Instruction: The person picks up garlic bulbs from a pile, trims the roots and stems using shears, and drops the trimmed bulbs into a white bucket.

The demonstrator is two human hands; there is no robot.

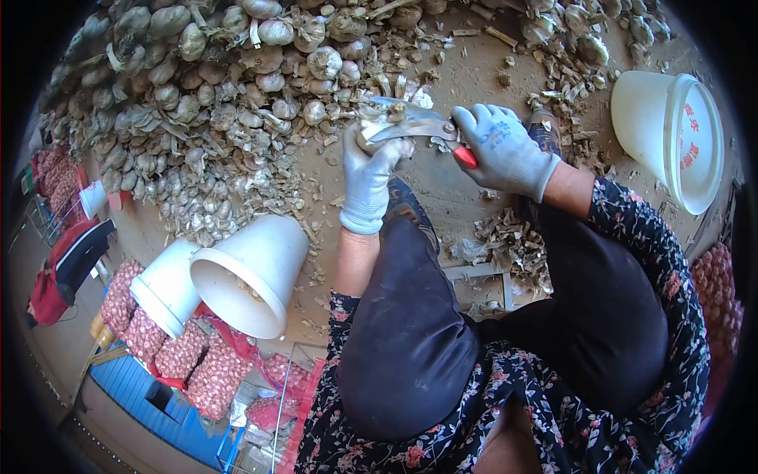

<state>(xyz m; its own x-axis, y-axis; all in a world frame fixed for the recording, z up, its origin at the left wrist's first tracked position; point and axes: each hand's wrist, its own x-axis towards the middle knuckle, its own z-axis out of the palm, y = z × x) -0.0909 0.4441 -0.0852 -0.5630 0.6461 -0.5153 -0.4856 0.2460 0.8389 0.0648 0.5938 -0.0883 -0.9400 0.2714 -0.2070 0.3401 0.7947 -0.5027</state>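
My left hand [365, 186], in a grey-white work glove, is closed around a garlic bulb [374, 129], partly hidden by its fingers and the blades. My right hand [501, 146], gloved the same way, grips pruning shears [430, 128] by their red handles. The shears' metal blades are spread and reach left across the garlic, just above the left thumb. Behind both hands, dry stem scraps lie on the floor. A large heap of garlic bulbs [276, 33] spreads at the upper left.
Two white buckets [276, 253] [164, 288] lie tipped at the lower left, and another white bucket [647, 122] is at the right. Net sacks of garlic [217, 379] stand lower left. A person in red and black [71, 272] is at the far left. Stem trimmings [513, 245] lie between my legs.
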